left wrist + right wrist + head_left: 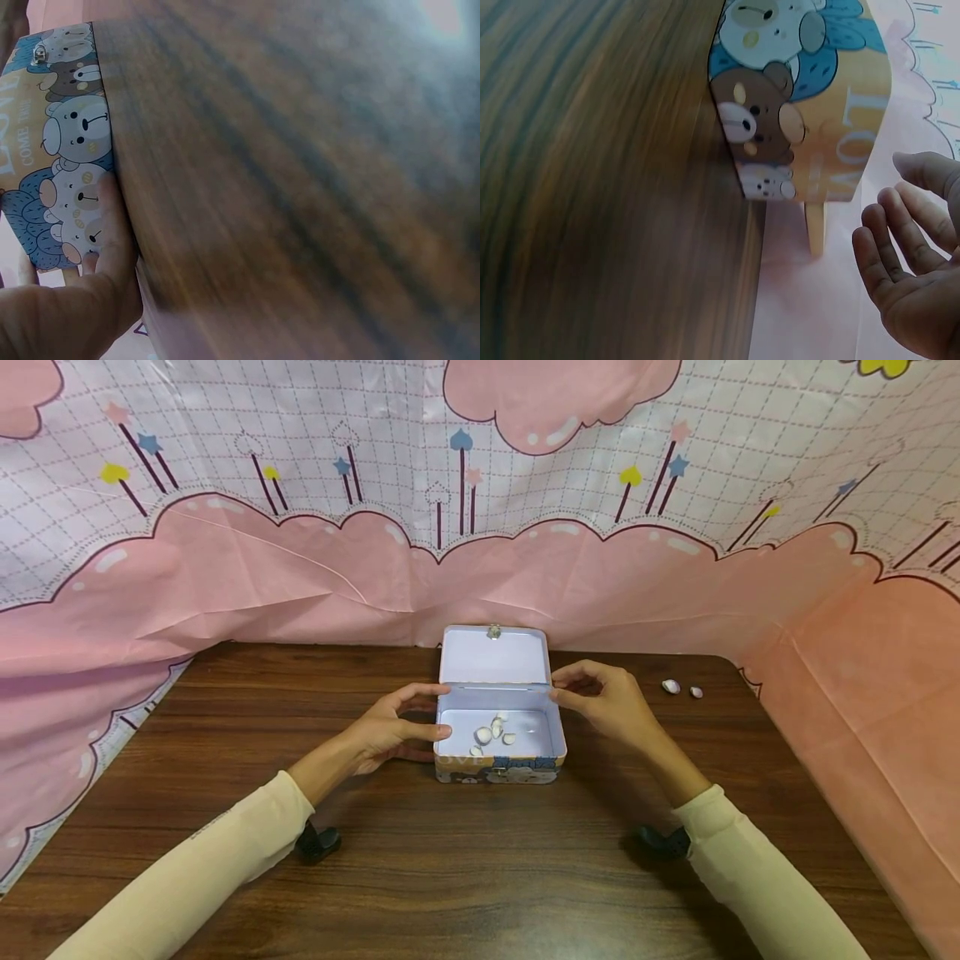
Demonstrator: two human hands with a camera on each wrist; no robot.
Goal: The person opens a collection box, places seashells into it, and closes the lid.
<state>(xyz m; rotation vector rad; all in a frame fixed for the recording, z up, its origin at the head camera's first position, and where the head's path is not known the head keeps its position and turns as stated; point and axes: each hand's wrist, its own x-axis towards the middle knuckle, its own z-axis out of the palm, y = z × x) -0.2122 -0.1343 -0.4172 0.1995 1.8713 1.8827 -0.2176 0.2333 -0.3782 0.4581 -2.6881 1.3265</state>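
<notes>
A small tin box [498, 770] printed with cartoon bears stands on the table with its hinged lid [495, 656] raised and leaning back. Several small white shells [484, 736] lie on the box's floor. My left hand [390, 731] grips the box's left side, its thumb at the rim and other fingers along the outer wall. In the left wrist view, the fingers [114, 225] rest against the printed side. My right hand [611, 702] is by the right rear corner near the hinge, fingers bent loosely; the right wrist view shows it beside the box, holding nothing.
Two more shells [671, 687] lie on the brown wooden table [420, 877] to the right, toward the back. A pink and white cloud-patterned cloth [315, 577] hangs behind the table and along its sides. Dark straps [318, 843] show under both wrists.
</notes>
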